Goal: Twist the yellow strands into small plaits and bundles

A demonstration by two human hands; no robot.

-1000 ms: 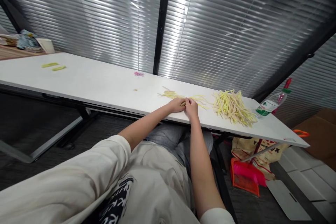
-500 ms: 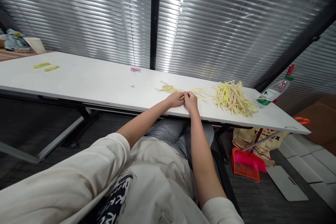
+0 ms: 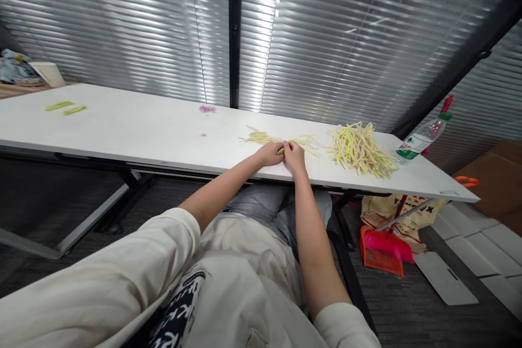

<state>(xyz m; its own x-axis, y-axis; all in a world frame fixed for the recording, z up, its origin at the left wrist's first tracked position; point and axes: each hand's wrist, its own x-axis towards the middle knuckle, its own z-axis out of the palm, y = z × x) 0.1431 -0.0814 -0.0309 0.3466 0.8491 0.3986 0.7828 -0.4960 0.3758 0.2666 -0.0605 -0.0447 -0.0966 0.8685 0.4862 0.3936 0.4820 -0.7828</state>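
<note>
My left hand (image 3: 270, 154) and my right hand (image 3: 293, 155) meet at the front of the white table, fingers closed and touching. Between them a short piece of a small yellow-green bundle (image 3: 280, 150) shows; the fingers hide the rest. Just behind my hands, loose thin yellow and beige strips (image 3: 261, 137) lie spread on the tabletop. A big tangled pile of the same strips (image 3: 361, 149) sits to the right. Two slim yellow-green bundles (image 3: 74, 110) rest at the far left.
On the white table (image 3: 142, 130), a small heap of pink bits (image 3: 207, 109) lies near the back edge. A plastic bottle (image 3: 420, 141) leans at the right end. A paper cup (image 3: 49, 74) stands beyond the left end. An orange dustpan (image 3: 381, 253) is on the floor.
The camera view has shifted slightly. My hands stay together around the small bundle, with only slight finger movement; the strips and piles look unchanged.
</note>
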